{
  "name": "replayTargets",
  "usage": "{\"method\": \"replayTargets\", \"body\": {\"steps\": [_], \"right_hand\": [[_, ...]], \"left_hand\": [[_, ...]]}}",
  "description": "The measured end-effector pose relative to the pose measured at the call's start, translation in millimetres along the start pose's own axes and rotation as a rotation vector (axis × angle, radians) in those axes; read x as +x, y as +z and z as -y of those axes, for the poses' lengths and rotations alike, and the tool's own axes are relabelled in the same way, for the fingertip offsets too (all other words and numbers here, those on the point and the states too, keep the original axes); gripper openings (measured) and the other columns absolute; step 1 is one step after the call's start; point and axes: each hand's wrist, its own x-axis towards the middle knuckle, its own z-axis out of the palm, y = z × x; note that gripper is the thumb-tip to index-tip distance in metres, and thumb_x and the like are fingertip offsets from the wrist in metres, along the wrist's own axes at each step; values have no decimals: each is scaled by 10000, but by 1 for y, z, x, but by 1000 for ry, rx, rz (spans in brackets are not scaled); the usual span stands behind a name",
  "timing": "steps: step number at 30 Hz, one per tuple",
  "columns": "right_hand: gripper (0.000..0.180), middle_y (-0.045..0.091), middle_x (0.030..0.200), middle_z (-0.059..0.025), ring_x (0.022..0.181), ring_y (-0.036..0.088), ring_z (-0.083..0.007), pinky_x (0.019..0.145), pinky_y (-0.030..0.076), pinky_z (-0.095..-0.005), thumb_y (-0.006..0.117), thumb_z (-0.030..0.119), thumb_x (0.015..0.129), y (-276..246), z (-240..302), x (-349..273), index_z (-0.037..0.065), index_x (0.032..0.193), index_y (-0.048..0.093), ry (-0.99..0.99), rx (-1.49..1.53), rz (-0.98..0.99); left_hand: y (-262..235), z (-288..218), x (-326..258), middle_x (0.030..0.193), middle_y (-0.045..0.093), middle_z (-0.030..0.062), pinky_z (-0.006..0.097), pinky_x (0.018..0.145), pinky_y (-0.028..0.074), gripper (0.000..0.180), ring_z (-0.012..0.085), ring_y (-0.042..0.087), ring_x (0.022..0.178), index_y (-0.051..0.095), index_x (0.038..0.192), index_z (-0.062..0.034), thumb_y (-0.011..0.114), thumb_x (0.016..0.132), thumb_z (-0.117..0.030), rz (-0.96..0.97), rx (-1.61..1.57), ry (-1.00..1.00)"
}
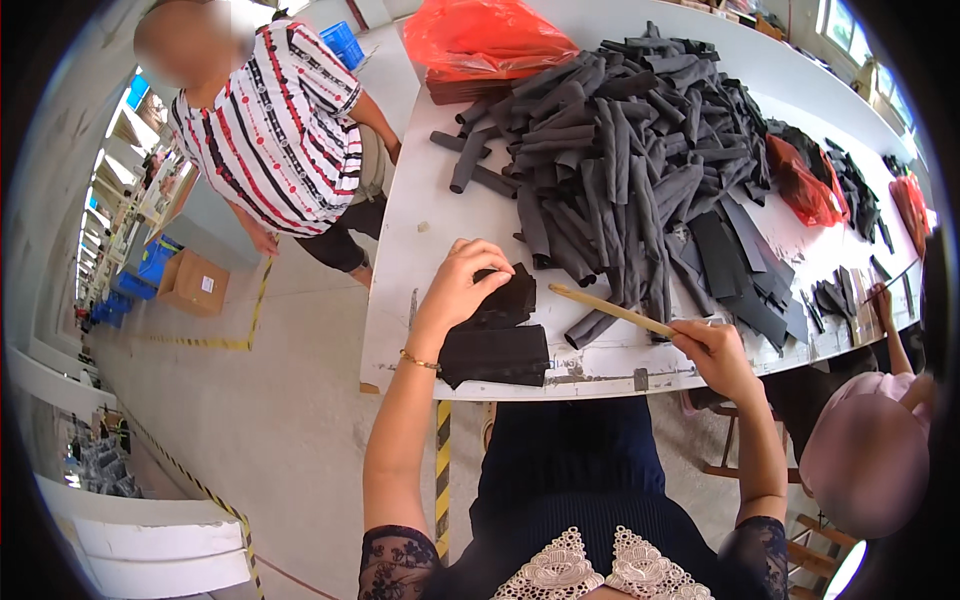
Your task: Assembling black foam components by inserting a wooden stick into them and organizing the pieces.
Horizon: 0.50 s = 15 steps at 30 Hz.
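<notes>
My left hand (458,282) rests fingers-down on a stack of flat black fabric pieces (497,335) at the near edge of the white table (420,240). My right hand (712,350) grips one end of a thin wooden stick (608,309) that points left toward the stack, just above the tabletop. Beyond the stick lies a big heap of dark grey rolled fabric tubes (620,150), with flat black sheets (740,270) to its right.
An orange plastic bag (485,35) sits at the table's far end, and another red bag (805,185) lies to the right. A person in a striped shirt (285,125) stands left of the table. Another person (865,440) sits at my right. A cardboard box (192,282) stands on the floor.
</notes>
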Motion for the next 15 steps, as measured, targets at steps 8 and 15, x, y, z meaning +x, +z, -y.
{"method": "replayTargets", "body": {"steps": [8, 15], "right_hand": [[178, 680, 779, -183, 658, 657, -321, 603, 500, -376, 668, 95, 870, 10, 6, 11, 15, 1023, 711, -91, -149, 42], [281, 678, 809, -191, 678, 665, -330, 639, 511, -394, 637, 100, 909, 56, 29, 36, 18, 1178, 630, -87, 61, 72]], "left_hand": [[-1, -18, -1, 970, 656, -24, 269, 709, 444, 52, 158, 521, 964, 724, 871, -83, 723, 834, -120, 4, -5, -3], [36, -73, 1, 1097, 632, 4, 389, 983, 390, 96, 251, 485, 1116, 718, 890, -128, 736, 811, -179, 55, 240, 290]]}}
